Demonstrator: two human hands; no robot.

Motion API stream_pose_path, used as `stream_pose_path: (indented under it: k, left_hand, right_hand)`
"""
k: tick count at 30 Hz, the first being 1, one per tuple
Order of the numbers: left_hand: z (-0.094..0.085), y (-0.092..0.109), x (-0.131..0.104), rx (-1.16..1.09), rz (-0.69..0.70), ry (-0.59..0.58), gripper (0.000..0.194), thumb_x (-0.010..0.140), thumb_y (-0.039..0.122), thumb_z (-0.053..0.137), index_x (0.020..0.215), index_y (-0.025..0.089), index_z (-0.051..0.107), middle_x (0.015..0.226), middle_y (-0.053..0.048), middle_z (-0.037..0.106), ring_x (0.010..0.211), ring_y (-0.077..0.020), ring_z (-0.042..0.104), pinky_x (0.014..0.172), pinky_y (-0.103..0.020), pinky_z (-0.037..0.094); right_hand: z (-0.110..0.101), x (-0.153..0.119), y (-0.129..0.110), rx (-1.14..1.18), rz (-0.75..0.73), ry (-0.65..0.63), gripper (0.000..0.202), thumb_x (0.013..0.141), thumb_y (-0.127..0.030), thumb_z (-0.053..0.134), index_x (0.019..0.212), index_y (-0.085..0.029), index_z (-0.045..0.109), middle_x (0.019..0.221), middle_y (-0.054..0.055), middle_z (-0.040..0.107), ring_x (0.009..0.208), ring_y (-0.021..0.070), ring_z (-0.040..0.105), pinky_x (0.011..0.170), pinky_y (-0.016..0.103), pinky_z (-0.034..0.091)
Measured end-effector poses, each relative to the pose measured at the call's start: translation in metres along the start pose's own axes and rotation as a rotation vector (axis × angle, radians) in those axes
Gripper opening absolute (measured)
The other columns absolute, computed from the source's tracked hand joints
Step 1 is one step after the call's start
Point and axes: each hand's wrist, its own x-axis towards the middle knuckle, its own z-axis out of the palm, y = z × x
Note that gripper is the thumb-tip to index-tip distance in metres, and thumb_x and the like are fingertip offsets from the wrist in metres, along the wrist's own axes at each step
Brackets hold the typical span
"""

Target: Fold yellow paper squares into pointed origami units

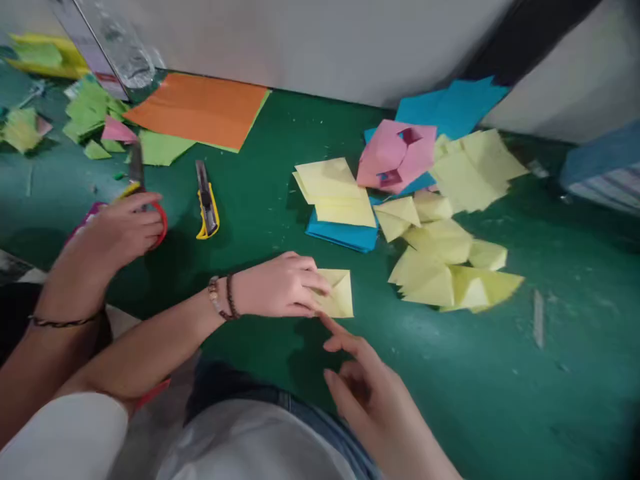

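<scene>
The yellow paper (343, 295) lay at one o'clock, seemingly part-folded, under the flattened left hand (280, 287); the right hand (373, 393), half-open, empty, pointed to its edge. Folded pieces (440, 240) lay at two o'clock.

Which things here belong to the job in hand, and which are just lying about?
In the work:
folded yellow paper under the left hand, right hand close by

Apparently lying about:
yellow cutter
orange sheet
pink folded paper
blue sheets
</scene>
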Motion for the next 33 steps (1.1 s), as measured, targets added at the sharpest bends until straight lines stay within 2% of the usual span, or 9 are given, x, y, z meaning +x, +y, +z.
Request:
stream_pose_path:
  k: [4, 8, 15, 18, 20, 22, 24, 27, 33]
  left_hand:
    - [0.001, -0.001, 0.001, 0.000, -0.016, -0.005, 0.019, 0.094, 0.035, 0.057, 0.094, 0.030, 0.075, 0.119, 0.001, 0.068, 0.099, -0.0189, 0.053, 0.084, -0.034, 0.033]
    - [0.002, -0.001, 0.001, -0.003, -0.009, 0.015, 0.021, 0.094, 0.035, 0.056, 0.091, 0.027, 0.075, 0.118, 0.001, 0.068, 0.097, -0.0190, 0.054, 0.084, -0.034, 0.033]
    - [0.002, -0.001, 0.001, -0.006, -0.022, -0.004, 0.017, 0.092, 0.034, 0.060, 0.089, 0.027, 0.075, 0.120, 0.001, 0.068, 0.099, -0.0192, 0.054, 0.084, -0.034, 0.034]
    - [0.002, -0.002, 0.001, -0.018, -0.025, -0.002, 0.016, 0.092, 0.033, 0.060, 0.092, 0.026, 0.074, 0.119, 0.000, 0.068, 0.100, -0.0196, 0.054, 0.084, -0.034, 0.034]
    - [0.002, -0.002, 0.001, -0.027, -0.030, -0.009, 0.016, 0.092, 0.033, 0.060, 0.093, 0.025, 0.074, 0.119, -0.001, 0.068, 0.101, -0.0198, 0.054, 0.085, -0.034, 0.035]
    - [0.001, -0.002, 0.001, -0.040, -0.037, -0.007, 0.017, 0.092, 0.032, 0.059, 0.093, 0.025, 0.074, 0.117, -0.002, 0.069, 0.101, -0.0199, 0.054, 0.085, -0.034, 0.035]
    - [0.001, -0.001, 0.000, -0.057, -0.037, 0.009, 0.018, 0.093, 0.030, 0.057, 0.093, 0.025, 0.074, 0.116, -0.002, 0.069, 0.101, -0.0198, 0.055, 0.086, -0.035, 0.036]
    - [0.000, 0.001, -0.001, -0.077, -0.031, 0.027, 0.020, 0.090, 0.020, 0.055, 0.094, 0.025, 0.074, 0.117, -0.002, 0.068, 0.102, -0.0198, 0.055, 0.088, -0.035, 0.037]
    - [0.002, -0.001, 0.000, -0.060, -0.029, -0.010, 0.026, 0.083, 0.012, 0.052, 0.093, 0.024, 0.074, 0.120, -0.001, 0.067, 0.102, -0.0214, 0.054, 0.087, -0.037, 0.037]
  right_hand:
    - [-0.003, 0.002, 0.007, 0.071, 0.054, 0.039, 0.022, 0.095, -0.043, 0.041, 0.108, -0.025, 0.045, 0.099, 0.010, 0.072, 0.044, 0.0074, 0.045, 0.041, 0.022, 0.042]
    - [-0.003, 0.001, 0.001, 0.151, 0.058, 0.163, 0.025, 0.092, -0.047, 0.047, 0.101, -0.024, 0.045, 0.138, 0.020, 0.053, 0.044, 0.0048, 0.047, 0.041, 0.024, 0.046]
    - [-0.003, -0.015, -0.009, 0.160, 0.108, 0.411, 0.025, 0.089, -0.048, 0.051, 0.098, -0.025, 0.048, 0.144, 0.018, 0.048, 0.039, 0.0029, 0.044, 0.036, 0.023, 0.042]
    - [-0.011, -0.016, 0.000, 0.010, 0.061, 0.501, 0.023, 0.090, -0.046, 0.049, 0.097, -0.025, 0.050, 0.133, 0.015, 0.059, 0.038, 0.0036, 0.043, 0.036, 0.023, 0.042]
    - [-0.017, -0.009, 0.007, -0.200, -0.039, 0.539, 0.022, 0.090, -0.044, 0.051, 0.096, -0.024, 0.055, 0.107, 0.009, 0.071, 0.040, 0.0056, 0.046, 0.039, 0.021, 0.043]
    - [-0.022, 0.004, 0.010, -0.464, -0.158, 0.575, 0.020, 0.090, -0.041, 0.053, 0.094, -0.023, 0.060, 0.078, 0.002, 0.070, 0.046, 0.0088, 0.053, 0.045, 0.020, 0.043]
    - [-0.023, 0.020, 0.010, -0.675, -0.268, 0.628, 0.021, 0.094, -0.037, 0.048, 0.091, -0.021, 0.061, 0.073, 0.001, 0.066, 0.053, 0.0105, 0.058, 0.047, 0.020, 0.041]
    - [-0.020, 0.037, 0.006, -0.921, -0.346, 0.654, 0.025, 0.096, -0.031, 0.042, 0.082, -0.019, 0.059, 0.068, 0.000, 0.063, 0.047, 0.0095, 0.053, 0.042, 0.022, 0.030]
    - [-0.007, 0.047, -0.005, -1.142, -0.471, 0.616, 0.029, 0.096, -0.022, 0.040, 0.069, -0.020, 0.050, 0.056, -0.003, 0.053, 0.044, 0.0096, 0.046, 0.044, 0.024, 0.023]
